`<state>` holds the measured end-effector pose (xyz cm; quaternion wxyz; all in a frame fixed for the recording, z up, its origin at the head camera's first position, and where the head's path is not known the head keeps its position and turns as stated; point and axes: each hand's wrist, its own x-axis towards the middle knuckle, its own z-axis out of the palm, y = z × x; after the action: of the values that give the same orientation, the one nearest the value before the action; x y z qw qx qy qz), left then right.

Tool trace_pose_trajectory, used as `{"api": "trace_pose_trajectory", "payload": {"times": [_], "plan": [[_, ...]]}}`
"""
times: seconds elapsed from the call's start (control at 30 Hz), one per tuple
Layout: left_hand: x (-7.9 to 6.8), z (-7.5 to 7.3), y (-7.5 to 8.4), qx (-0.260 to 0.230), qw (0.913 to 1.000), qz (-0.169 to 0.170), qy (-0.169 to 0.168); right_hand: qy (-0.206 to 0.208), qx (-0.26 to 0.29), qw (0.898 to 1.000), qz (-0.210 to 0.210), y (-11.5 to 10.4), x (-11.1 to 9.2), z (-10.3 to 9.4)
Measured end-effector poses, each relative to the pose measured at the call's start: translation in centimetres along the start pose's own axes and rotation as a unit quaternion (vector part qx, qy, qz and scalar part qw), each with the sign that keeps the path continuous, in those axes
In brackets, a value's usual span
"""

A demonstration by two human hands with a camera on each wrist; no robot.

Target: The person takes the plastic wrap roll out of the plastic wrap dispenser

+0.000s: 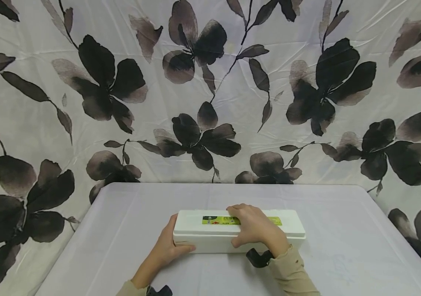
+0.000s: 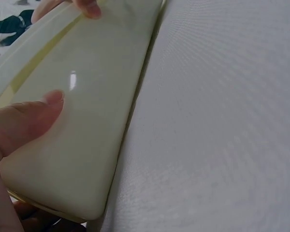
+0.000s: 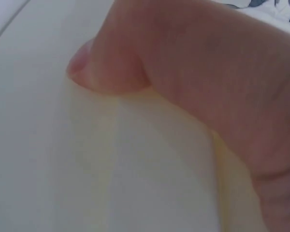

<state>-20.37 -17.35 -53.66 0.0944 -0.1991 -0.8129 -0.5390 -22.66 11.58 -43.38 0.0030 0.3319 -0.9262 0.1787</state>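
Note:
A long white plastic box (image 1: 212, 245) with a lid (image 1: 188, 225) lies crosswise on the table, and a yellow-green printed label (image 1: 219, 220) runs along its top. My left hand (image 1: 166, 245) grips the box's left end, thumb on the front face and fingers round the end. Over the lid, right of the middle, lies my right hand (image 1: 257, 226), its thumb at the front edge and its fingers reaching to the back edge, covering part of the label. In the left wrist view the left thumb (image 2: 31, 121) presses the smooth front wall. The right thumb (image 3: 106, 67) touches the box in the right wrist view.
A white cloth covers the table (image 1: 129, 218), which has rounded far corners. Behind it hangs a pale sheet (image 1: 254, 90) with dark flowers. Black camera mounts (image 1: 259, 258) sit at both wrists, below beige sleeves.

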Motion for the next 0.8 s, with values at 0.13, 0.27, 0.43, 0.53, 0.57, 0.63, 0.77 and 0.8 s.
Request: {"api": "trace_pose_trajectory", "payload": {"times": [0.13, 0.27, 0.43, 0.53, 0.57, 0.63, 0.77, 0.8], "plan": [[0.09, -0.05, 0.10, 0.006, 1.0000, 0.006, -0.002, -0.011, 0.002, 1.000, -0.003, 0.15, 0.11, -0.30], [0.08, -0.05, 0.18, 0.007, 1.0000, 0.004, -0.001, -0.018, 0.014, 1.000, -0.004, 0.14, 0.19, -0.48], [0.05, -0.05, 0.13, 0.002, 1.0000, 0.006, -0.002, -0.031, 0.026, 0.999, 0.006, 0.13, 0.37, -0.67], [0.04, -0.06, 0.02, -0.003, 0.9999, 0.013, -0.005, -0.037, 0.025, 0.999, 0.009, 0.19, 0.50, -0.75], [0.04, -0.07, 0.00, -0.005, 0.9999, 0.015, -0.006, -0.037, 0.024, 0.999, 0.009, 0.21, 0.56, -0.77], [0.07, -0.10, -0.02, -0.009, 0.9998, 0.015, -0.007, -0.039, 0.023, 0.999, 0.007, 0.26, 0.66, -0.83], [0.13, -0.14, 0.06, -0.011, 0.9999, 0.010, -0.007, -0.041, 0.024, 0.999, -0.002, 0.41, 0.88, -0.92], [0.15, -0.14, 0.12, -0.010, 0.9999, 0.008, -0.006, -0.042, 0.024, 0.999, -0.005, 0.44, 0.94, -0.93]]}}
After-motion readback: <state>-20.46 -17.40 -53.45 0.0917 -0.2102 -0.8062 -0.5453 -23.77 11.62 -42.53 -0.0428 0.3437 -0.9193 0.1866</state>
